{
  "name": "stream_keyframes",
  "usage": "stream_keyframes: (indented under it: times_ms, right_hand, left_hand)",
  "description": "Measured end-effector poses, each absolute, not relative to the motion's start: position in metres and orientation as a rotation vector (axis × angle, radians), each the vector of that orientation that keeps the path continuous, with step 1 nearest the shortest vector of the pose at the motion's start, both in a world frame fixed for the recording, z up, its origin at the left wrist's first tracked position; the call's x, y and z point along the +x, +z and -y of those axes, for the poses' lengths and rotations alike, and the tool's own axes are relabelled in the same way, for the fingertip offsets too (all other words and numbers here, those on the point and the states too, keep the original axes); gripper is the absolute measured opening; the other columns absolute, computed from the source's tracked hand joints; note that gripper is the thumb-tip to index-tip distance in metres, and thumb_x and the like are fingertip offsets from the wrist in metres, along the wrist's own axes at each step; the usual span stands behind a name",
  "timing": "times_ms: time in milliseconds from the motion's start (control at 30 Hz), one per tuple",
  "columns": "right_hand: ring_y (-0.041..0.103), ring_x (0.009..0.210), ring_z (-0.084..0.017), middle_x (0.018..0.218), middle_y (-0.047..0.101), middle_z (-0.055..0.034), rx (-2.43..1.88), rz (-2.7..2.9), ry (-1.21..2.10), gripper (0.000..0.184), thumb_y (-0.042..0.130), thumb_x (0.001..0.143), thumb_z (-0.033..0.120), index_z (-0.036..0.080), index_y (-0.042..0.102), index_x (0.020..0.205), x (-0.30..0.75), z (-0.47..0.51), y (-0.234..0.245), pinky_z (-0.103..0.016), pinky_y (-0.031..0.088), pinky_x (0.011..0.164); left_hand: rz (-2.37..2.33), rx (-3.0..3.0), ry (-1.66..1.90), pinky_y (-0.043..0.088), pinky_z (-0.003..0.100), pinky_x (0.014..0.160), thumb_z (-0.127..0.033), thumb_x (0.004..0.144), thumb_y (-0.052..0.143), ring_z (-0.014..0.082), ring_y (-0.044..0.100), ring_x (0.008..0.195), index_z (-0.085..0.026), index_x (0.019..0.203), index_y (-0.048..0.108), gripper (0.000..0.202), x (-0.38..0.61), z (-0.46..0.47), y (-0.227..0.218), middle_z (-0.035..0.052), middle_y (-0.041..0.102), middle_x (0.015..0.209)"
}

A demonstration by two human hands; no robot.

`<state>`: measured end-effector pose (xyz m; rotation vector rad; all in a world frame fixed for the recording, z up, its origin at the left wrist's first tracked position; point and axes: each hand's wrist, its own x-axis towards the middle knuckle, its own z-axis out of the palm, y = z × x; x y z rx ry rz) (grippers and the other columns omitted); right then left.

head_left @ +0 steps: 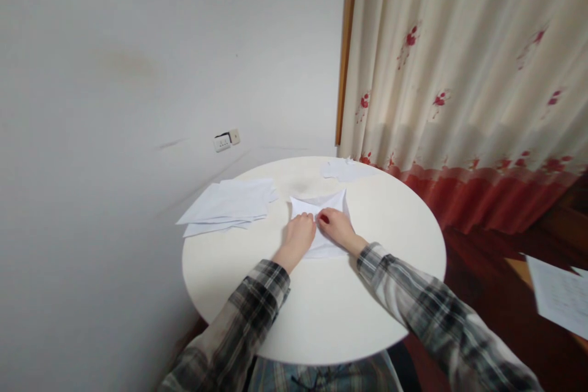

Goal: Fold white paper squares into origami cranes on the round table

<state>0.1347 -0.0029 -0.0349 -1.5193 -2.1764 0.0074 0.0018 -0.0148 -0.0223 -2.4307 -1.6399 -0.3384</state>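
Folded paper is sitting at 12 o'clock, left hand and right hand curling over it, can't tell if they're pinching. Uneven tugging could end up skewing it imo.

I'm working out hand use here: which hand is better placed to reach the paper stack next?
Probably the left hand: the paper stack lies on the left of the table, nearer to it. The right hand would have to reach past it. Both are at the creased sheet.
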Motion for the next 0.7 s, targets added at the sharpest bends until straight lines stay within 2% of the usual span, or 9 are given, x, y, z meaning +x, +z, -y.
stream_keyframes:
  times_ms: [133, 200, 300, 367, 467, 700]
  right_hand:
    - [0.051, 0.102, -0.02, 0.105, 0.059, -0.0142, -1.435, 2.257, -0.112, 0.028, 0.041, 0.08, 0.013, 0.009, 0.056, 0.103, 0.125, 0.0, -0.052, -0.031, 0.038, 0.089]
    - [0.044, 0.115, -0.021, 0.12, 0.053, -0.0167, -1.393, 2.324, -0.08, 0.038, 0.038, 0.082, 0.014, 0.006, 0.049, 0.118, 0.124, -0.003, -0.059, -0.034, 0.032, 0.098]
    - [0.031, 0.128, -0.021, 0.137, 0.038, -0.0145, -1.418, 2.396, 0.005, 0.046, 0.032, 0.087, 0.023, 0.009, 0.038, 0.131, 0.132, -0.008, -0.064, -0.037, 0.024, 0.105]
    - [0.025, 0.132, -0.023, 0.142, 0.032, -0.0096, -1.493, 2.397, 0.077, 0.049, 0.03, 0.09, 0.037, 0.016, 0.036, 0.134, 0.145, -0.012, -0.063, -0.041, 0.021, 0.106]
    - [0.021, 0.134, -0.025, 0.145, 0.027, -0.009, -1.702, 2.304, 0.136, 0.062, 0.029, 0.086, 0.055, 0.018, 0.033, 0.135, 0.174, -0.018, -0.056, -0.045, 0.018, 0.106]
    - [0.017, 0.135, -0.024, 0.146, 0.023, -0.0091, -1.945, 2.169, 0.123, 0.066, 0.022, 0.086, 0.059, 0.018, 0.028, 0.138, 0.21, -0.024, -0.048, -0.048, 0.014, 0.106]
  left_hand:
    - [1.458, -2.572, -0.452, 0.04, 0.037, 0.091, -0.012, 0.085, 0.031, 0.0218, 0.052, 0.107, -0.008, 0.103, 0.054, 0.029, -0.003, -0.002, -0.045, 0.0164, 0.058, 0.106]
    - [1.444, -2.632, -0.487, 0.033, 0.037, 0.1, -0.015, 0.086, 0.03, 0.0215, 0.041, 0.122, -0.007, 0.118, 0.046, 0.037, -0.007, -0.01, -0.055, 0.0179, 0.048, 0.127]
    - [1.576, -2.642, -0.405, 0.024, 0.037, 0.106, -0.026, 0.088, 0.029, 0.0241, 0.027, 0.131, -0.005, 0.129, 0.038, 0.047, -0.013, -0.017, -0.061, 0.0177, 0.033, 0.14]
    - [1.668, -2.629, -0.362, 0.021, 0.039, 0.107, -0.033, 0.089, 0.027, 0.0251, 0.023, 0.133, -0.005, 0.131, 0.035, 0.052, -0.016, -0.019, -0.061, 0.0167, 0.029, 0.142]
    - [1.747, -2.609, -0.339, 0.021, 0.04, 0.107, -0.043, 0.088, 0.026, 0.0257, 0.02, 0.133, -0.006, 0.133, 0.032, 0.059, -0.017, -0.018, -0.057, 0.0167, 0.026, 0.143]
    - [1.778, -2.576, -0.315, 0.019, 0.039, 0.106, -0.049, 0.087, 0.024, 0.0274, 0.018, 0.134, -0.004, 0.134, 0.032, 0.065, -0.018, -0.018, -0.052, 0.0178, 0.024, 0.144]
